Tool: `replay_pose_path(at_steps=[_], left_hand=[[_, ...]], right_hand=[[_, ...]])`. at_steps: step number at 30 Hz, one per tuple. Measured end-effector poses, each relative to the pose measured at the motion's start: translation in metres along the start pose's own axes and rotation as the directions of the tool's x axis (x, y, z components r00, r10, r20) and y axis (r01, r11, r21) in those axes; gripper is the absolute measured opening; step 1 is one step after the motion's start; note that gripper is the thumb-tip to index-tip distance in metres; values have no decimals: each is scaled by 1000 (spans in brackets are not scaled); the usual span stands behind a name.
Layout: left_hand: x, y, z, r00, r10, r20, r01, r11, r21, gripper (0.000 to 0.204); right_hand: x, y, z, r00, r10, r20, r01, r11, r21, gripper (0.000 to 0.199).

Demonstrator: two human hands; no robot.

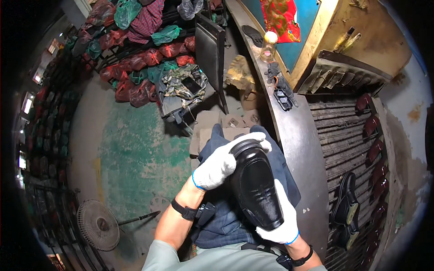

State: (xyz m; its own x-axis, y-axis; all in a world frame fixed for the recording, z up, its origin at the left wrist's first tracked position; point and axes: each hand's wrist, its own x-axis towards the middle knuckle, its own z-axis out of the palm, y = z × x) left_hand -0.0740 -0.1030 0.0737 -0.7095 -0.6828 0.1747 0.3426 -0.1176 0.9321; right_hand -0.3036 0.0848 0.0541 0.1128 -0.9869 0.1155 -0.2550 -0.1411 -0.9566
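Over my lap I hold a shiny black leather shoe (253, 185), its glossy upper facing me. My left hand (217, 167), in a white knit glove, wraps round the shoe's far end, thumb on the near side and fingers over the top edge. At the near end my right hand (282, 219), also gloved in white, cups the shoe from below and along its right side. Parts of the fingers behind the shoe are hidden. Creases show across the leather near my right hand.
To my right runs a metal ledge (296, 135) bearing a jar (268, 47), a shoe sole (252, 35) and a small black device (283, 99). Beyond it, black shoes (346, 198) rest on a slatted rack (337, 144). A fan (98, 225) stands left; bagged goods (135, 92) lie ahead.
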Motion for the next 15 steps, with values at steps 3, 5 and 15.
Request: replay_pose_path(at_steps=[3,5,15], left_hand=[[-3,5,-1,1000,17,-3,-17,999,49,125],[2,24,1,999,-32,1,32,998,49,115],[-52,68,83,775,83,627,-614,-134,777,49]], right_hand=[[3,3,7,1000,-30,-8,30,999,-24,114],[7,13,10,996,-81,-22,81,997,6,114],[88,30,-16,955,-241,173,187,941,281,119]])
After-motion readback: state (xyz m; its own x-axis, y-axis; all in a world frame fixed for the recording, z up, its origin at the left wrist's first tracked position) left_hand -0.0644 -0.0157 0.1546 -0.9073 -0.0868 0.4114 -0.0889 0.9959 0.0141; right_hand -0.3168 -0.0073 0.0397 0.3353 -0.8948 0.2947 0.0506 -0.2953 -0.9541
